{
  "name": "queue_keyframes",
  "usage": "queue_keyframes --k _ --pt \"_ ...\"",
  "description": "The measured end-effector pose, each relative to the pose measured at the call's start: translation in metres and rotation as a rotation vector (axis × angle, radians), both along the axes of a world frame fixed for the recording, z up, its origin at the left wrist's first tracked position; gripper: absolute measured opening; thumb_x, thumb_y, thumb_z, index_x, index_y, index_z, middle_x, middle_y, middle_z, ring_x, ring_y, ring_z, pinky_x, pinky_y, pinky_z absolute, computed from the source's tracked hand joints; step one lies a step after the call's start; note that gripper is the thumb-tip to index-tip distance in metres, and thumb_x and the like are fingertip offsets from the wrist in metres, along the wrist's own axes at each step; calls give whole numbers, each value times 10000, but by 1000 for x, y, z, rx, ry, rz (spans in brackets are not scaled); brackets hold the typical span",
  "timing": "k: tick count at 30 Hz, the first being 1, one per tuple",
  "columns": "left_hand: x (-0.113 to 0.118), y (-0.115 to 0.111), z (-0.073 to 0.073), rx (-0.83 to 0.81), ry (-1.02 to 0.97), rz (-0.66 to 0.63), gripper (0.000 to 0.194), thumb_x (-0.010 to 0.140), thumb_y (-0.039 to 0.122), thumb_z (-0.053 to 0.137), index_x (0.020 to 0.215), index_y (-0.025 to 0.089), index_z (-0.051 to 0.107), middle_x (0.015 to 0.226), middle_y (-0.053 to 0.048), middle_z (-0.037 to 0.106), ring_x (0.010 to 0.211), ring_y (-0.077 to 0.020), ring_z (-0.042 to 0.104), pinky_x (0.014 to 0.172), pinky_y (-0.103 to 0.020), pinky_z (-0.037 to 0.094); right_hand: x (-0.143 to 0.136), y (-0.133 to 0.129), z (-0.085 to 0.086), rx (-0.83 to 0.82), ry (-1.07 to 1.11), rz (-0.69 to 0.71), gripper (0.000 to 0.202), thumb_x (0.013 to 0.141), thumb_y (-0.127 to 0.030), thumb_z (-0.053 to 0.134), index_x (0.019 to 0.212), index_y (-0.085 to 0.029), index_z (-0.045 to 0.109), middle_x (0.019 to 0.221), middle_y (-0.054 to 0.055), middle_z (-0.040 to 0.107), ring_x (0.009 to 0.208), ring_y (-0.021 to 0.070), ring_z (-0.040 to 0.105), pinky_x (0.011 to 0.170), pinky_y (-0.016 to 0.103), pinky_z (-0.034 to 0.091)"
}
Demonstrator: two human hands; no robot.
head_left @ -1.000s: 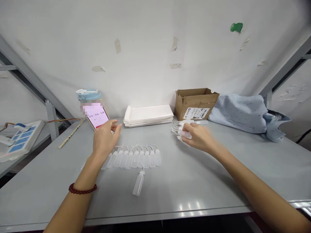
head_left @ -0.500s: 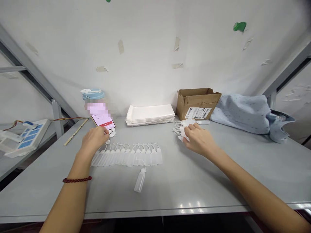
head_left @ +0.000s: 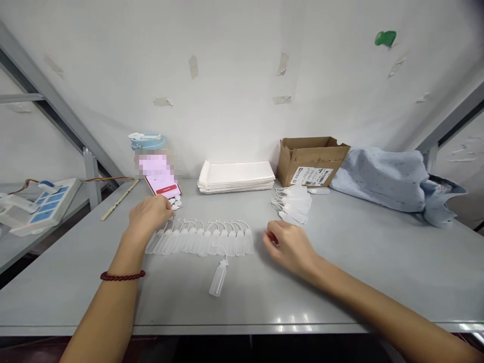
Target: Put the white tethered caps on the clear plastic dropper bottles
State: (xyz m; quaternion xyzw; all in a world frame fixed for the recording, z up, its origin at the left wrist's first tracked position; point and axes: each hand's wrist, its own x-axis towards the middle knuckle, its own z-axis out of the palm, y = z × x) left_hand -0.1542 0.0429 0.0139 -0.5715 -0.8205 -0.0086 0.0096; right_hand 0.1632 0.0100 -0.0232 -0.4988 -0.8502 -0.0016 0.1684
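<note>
Head view: our left hand (head_left: 149, 214) is at the small white discs (head_left: 176, 202) by the phone (head_left: 166, 188), fingers bunched, can't tell if they've got one. Our right hand (head_left: 291, 247), fingers curled in, contents hidden, sits between the bottle row (head_left: 202, 243) and the bottle pile (head_left: 297, 201) near the cardboard box (head_left: 312, 159). We've also got one loose bottle (head_left: 218, 280) lying nearer us.

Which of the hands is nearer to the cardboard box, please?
Right: the right hand is in front of the cardboard box; the left hand is farther off, to its left.
</note>
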Motion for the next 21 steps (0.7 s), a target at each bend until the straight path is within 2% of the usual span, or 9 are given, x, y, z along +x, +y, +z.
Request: queue_keyframes --k 6,10,13,15,21 --pt "6 0 -5 9 10 -13 154 663 324 565 700 205 656 823 -140 684 736 -307 630 549 -333 418 -7 -14 -7 6 182 117 236 842 -205 420 612 -178 466 565 16 532 489 110 435 481 242 237" --pt "18 -2 -1 37 -2 -32 194 686 292 531 794 198 663 861 -152 677 800 -333 628 583 -355 426 -18 -29 -6 -45 258 248 215 885 -292 431 747 -158 527 586 15 563 481 110 469 483 233 275" --pt "26 -5 5 96 -19 -31 277 737 315 489 931 197 648 920 -151 678 849 -347 621 609 -376 435 -33 -42 -4 -43 169 333 302 868 -424 483 864 -131 556 663 45 622 536 145 543 468 241 280" --pt "30 -6 9 166 -56 -24 327 764 348 478 1019 200 621 950 -137 684 876 -349 615 625 -384 441 -46 -49 -3 -16 58 352 374 849 -488 498 853 -122 571 696 68 643 586 182 585 453 253 277" --pt "34 -9 13 343 -192 23 329 751 354 516 1020 202 631 914 -86 707 838 -330 621 648 -385 447 -69 -55 -6 80 -119 330 529 771 -634 508 752 -113 597 670 95 631 592 234 602 438 290 361"
